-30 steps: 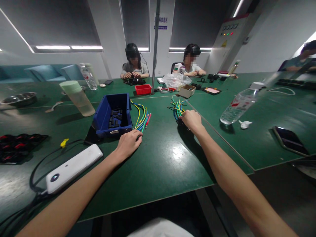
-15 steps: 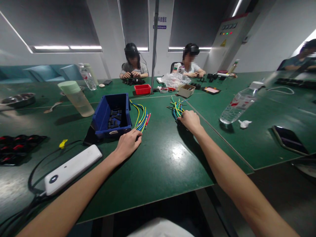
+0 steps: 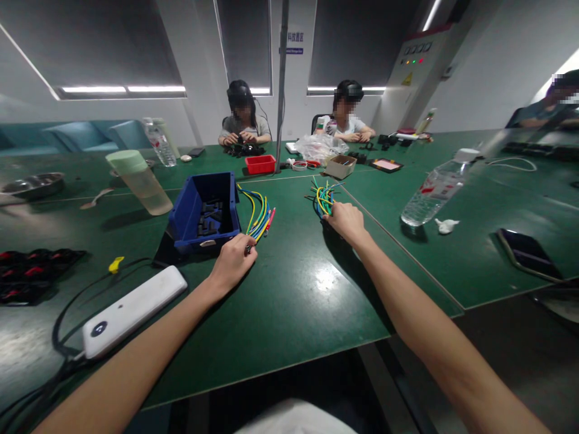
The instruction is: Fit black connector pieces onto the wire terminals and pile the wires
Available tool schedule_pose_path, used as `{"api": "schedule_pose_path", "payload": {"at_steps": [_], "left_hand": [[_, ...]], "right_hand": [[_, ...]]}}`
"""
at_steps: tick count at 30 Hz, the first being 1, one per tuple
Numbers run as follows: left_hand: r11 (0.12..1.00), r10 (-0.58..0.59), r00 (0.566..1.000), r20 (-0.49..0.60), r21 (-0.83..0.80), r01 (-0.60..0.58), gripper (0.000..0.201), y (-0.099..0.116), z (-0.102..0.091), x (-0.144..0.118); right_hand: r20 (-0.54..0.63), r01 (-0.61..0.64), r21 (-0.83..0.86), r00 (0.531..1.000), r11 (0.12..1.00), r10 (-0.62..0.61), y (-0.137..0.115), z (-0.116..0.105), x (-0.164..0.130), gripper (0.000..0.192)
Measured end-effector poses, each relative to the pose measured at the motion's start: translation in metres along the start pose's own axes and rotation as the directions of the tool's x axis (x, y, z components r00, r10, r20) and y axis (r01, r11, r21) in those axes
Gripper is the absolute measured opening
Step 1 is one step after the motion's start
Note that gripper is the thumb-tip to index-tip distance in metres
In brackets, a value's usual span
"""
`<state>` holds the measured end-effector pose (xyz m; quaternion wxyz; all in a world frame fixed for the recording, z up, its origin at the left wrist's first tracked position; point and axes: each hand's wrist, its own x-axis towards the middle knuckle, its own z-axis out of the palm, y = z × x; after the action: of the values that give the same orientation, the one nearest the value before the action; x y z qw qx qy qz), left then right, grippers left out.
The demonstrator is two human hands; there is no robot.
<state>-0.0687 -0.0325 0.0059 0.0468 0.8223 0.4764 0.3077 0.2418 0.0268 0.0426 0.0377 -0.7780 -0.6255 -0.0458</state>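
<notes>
From the head camera, the left hand (image 3: 234,261) pinches the near ends of the left wire bundle (image 3: 259,216) beside the blue bin (image 3: 204,212), mid-table, while the right hand (image 3: 347,220) is closed on the right wire bundle (image 3: 322,199) near the table's seam. Light, limp, slick-jacketed leads, I'd judge — best gripped at the gathered ends, where they won't splay.

A single head-worn camera is looking forward and down from the near edge of the wide green matte work table (image 3: 294,301), taking in the whole tabletop with a wide, bowed field. It is sitting close above both forearms, which are reaching away from it toward the open blue plastic parts bin (image 3: 205,212) just left of centre. Beyond the bin, the lens is facing the far side of the table, the grey roller-blinded windows (image 3: 90,42) and the white wall. No second view is sharing this scene.
</notes>
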Motion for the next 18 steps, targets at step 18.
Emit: {"api": "schedule_pose_path", "payload": {"at_steps": [18], "left_hand": [[0.999,-0.009,0.998,-0.069,-0.051,0.006,0.010,0.0045,-0.0053,0.0004]], "right_hand": [[-0.067,-0.053,0.027,0.996,0.998,0.055,-0.0074,-0.0033,-0.0020,0.044]]}}
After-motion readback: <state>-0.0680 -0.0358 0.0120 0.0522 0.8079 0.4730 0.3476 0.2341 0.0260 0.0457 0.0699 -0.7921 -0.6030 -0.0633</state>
